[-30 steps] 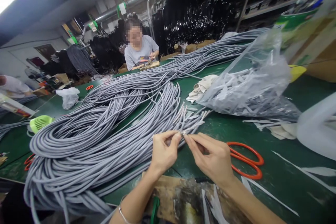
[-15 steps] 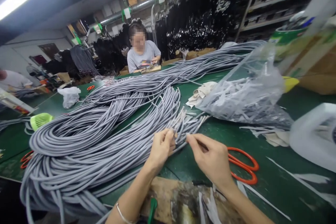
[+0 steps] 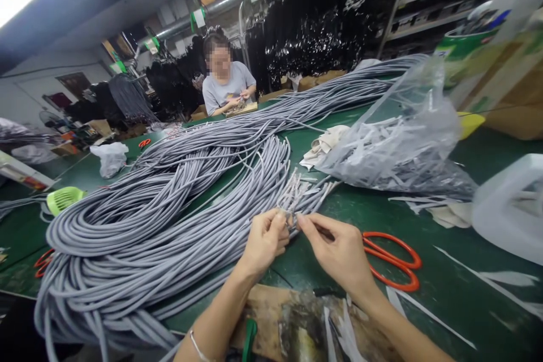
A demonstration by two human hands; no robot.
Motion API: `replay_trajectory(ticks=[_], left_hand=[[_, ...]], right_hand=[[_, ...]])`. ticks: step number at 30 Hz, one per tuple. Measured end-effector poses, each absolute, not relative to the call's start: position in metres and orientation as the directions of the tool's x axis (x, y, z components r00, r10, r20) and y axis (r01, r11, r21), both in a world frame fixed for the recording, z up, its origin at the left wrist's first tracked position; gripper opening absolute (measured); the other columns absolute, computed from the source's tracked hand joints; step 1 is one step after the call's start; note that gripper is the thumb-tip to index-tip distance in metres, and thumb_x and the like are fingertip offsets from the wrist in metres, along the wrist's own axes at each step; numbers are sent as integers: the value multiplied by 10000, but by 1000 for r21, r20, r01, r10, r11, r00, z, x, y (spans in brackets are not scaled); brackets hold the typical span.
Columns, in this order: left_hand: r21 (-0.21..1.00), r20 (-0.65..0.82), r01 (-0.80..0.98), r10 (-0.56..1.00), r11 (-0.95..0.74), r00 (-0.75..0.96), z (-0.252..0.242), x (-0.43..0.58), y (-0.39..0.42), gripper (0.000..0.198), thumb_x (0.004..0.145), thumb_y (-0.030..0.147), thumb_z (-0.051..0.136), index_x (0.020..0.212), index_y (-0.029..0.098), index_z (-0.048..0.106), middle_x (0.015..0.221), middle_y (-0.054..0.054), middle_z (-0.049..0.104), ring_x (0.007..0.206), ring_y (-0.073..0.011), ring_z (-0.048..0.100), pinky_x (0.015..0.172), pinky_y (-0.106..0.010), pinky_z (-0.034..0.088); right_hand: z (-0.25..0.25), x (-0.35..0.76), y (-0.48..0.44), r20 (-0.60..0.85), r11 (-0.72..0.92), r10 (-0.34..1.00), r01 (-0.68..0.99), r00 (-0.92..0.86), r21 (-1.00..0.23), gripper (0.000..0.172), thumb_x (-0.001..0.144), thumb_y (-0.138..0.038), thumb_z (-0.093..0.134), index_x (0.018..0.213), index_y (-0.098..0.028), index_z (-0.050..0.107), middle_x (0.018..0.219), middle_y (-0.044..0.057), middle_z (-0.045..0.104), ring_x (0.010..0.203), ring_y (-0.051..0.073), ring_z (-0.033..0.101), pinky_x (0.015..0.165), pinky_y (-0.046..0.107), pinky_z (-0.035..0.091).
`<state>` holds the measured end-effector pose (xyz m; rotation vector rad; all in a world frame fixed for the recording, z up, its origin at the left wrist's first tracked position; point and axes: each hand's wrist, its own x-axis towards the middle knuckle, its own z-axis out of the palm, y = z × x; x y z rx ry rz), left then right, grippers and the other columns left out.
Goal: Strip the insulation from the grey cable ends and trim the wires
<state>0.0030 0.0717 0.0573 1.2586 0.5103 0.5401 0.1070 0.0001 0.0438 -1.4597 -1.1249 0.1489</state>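
Near the stripped, whitish ends [image 3: 293, 191] of a large bundle of grey cables [image 3: 178, 271], both my hands meet at the fingertips. My left hand [image 3: 265, 240] is closed, pinching a grey cable near its end between thumb and forefinger. From the right, my right hand [image 3: 337, 246] pinches at the same spot, its thumb and fingertips pressed together. What lies between them is too small to make out. Orange-handled scissors [image 3: 396, 260] rest just beyond my right wrist, their blades hidden.
A clear bag of pale scraps [image 3: 399, 153] stands right of the cable ends, by a crumpled cloth [image 3: 324, 144]. A translucent plastic jug [image 3: 509, 212] is at far right. Below my hands lies a stained board [image 3: 265, 317]. Across the table sits a co-worker [image 3: 229, 85].
My right hand has come left, so its fingertips now touch my left hand's; a small gap showed between them before. The view has shifted slightly.
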Motion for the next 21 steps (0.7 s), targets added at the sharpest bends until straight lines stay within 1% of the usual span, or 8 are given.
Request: replay_trajectory(ticks=[3, 6, 8, 10, 13, 16, 18, 21], left_hand=[[980, -48, -85, 632, 178, 774, 57, 3, 71, 455, 719, 602, 560, 669, 172, 418, 446, 132, 163, 347, -18, 86, 312, -153, 72], [996, 12, -65, 645, 58, 764, 53, 4, 72, 446, 752, 584, 531, 645, 163, 429, 466, 113, 187, 375, -26, 118, 337, -163, 101], [998, 64, -50, 677, -40, 733, 49, 5, 72, 447, 766, 576, 517, 630, 158, 433, 480, 97, 226, 401, -34, 154, 359, -169, 128], [995, 95, -39, 707, -94, 700, 46, 6, 72, 442, 773, 567, 511, 622, 161, 428, 485, 87, 255, 416, -42, 183, 376, -175, 151], [994, 100, -44, 729, -95, 677, 43, 7, 70, 401, 789, 528, 505, 633, 168, 426, 471, 88, 264, 415, -50, 199, 386, -182, 166], [992, 121, -53, 769, -114, 628, 45, 6, 69, 323, 785, 442, 532, 649, 154, 476, 479, 74, 329, 427, -54, 257, 406, -179, 213], [987, 150, -48, 795, -150, 588, 48, 5, 70, 247, 761, 364, 566, 680, 131, 552, 525, 41, 450, 474, -66, 364, 463, -181, 304], [982, 175, -46, 797, -182, 578, 51, 3, 73, 207, 743, 297, 575, 746, 102, 644, 663, -32, 612, 611, -118, 515, 611, -217, 412]], right_hand=[[43, 108, 2, 463, 226, 723, 458, 512, -860, 309, 808, -310, 498, 552, -156, 580, 492, -8, 556, 433, 96, 492, 420, 172, 373], [41, 108, 4, 445, 282, 748, 371, 492, -885, 317, 816, -298, 488, 538, -160, 554, 490, -8, 554, 441, 101, 504, 426, 172, 390], [40, 107, 4, 493, 305, 718, 415, 491, -857, 307, 826, -271, 484, 547, -161, 549, 491, -8, 553, 437, 97, 499, 425, 172, 390], [39, 105, 2, 605, 301, 636, 568, 480, -766, 278, 831, -228, 492, 570, -158, 561, 493, -8, 545, 423, 88, 473, 424, 176, 374], [39, 102, -1, 789, 279, 493, 793, 366, -542, 219, 825, -159, 514, 616, -152, 580, 486, -12, 525, 396, 74, 430, 425, 187, 349], [40, 101, -3, 870, 276, 418, 876, 260, -395, 174, 820, -124, 521, 665, -157, 592, 517, 0, 568, 410, 81, 473, 445, 192, 368], [41, 101, -2, 867, 281, 421, 871, 267, -404, 187, 827, -142, 513, 659, -169, 590, 530, 4, 585, 416, 88, 491, 453, 195, 383], [42, 104, -2, 776, 281, 527, 790, 347, -544, 249, 843, -211, 492, 609, -174, 569, 496, -9, 550, 386, 84, 453, 413, 188, 373]])
